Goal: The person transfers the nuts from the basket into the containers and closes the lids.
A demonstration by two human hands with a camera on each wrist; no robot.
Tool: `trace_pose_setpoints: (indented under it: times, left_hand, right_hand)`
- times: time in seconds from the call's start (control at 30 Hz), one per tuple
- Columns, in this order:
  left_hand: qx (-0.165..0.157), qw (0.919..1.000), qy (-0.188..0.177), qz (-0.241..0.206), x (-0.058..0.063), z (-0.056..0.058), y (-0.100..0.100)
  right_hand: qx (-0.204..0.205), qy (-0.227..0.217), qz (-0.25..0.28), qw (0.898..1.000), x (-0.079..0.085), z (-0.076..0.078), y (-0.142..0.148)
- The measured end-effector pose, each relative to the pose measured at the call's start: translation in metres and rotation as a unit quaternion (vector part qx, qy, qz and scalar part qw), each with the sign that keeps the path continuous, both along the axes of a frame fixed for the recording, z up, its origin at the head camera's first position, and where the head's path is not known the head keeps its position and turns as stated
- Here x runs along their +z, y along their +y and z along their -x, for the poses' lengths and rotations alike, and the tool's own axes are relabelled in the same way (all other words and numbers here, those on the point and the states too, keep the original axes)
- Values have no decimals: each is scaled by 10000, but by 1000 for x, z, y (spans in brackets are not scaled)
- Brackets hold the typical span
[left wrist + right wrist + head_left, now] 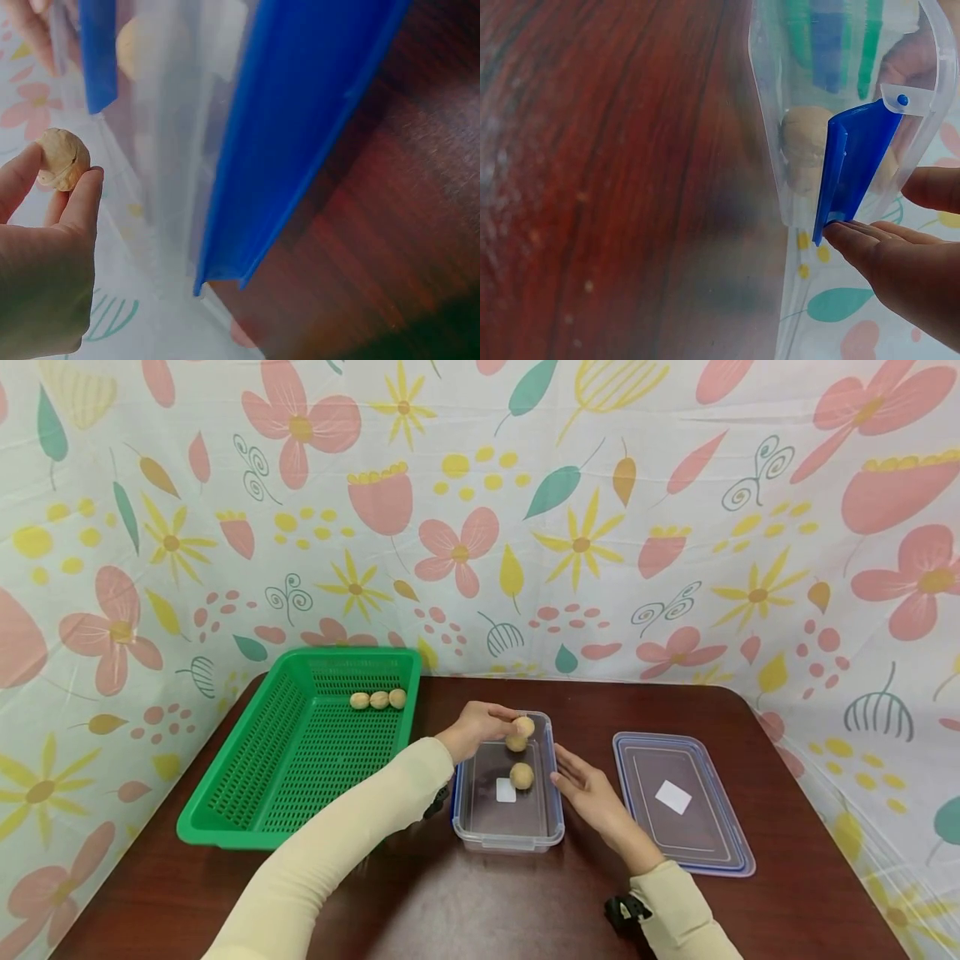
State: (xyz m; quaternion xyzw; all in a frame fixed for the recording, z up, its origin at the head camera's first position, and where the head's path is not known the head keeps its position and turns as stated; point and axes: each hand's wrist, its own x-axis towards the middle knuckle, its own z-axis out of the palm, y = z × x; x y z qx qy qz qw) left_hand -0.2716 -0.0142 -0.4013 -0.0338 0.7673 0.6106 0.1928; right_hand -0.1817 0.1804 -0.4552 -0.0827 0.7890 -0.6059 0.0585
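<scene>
My left hand (477, 727) pinches a walnut (64, 159) between thumb and fingertips, over the far part of a clear plastic box (480, 841). Inside the box, one walnut (521, 776) lies near the middle and another (516, 743) just below the held one in the head view. At the box's right side is my right hand (596, 793), its fingers extended. The right wrist view shows those fingertips at the lower end of a blue side clip (859, 154). Another blue clip (300, 135) hangs down the box's left side.
A green slotted basket (225, 835) stands at the left, with three walnuts (379, 700) at its far end. To the right lies the box's lid (682, 827) with a white label. A flower-patterned cloth (465, 468) hangs behind the dark wooden table (480, 910).
</scene>
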Motion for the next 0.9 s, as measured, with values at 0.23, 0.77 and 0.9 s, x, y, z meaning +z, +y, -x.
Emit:
trace_pose_setpoints:
  times: [0.23, 0.77, 0.9]
  left_hand:
    - [-117, 9996, -62, 265, -13, -1, 3]
    - [-299, 9995, -21, 89, -23, -3, 7]
    - [-311, 9994, -152, -3, -17, -1, 7]
  right_hand:
    - [16, 65, 97, 9999, -1, 1, -2]
    - [-48, -15, 23, 10000, 1, 0, -3]
    - [-53, 4, 47, 10000, 0, 0, -3]
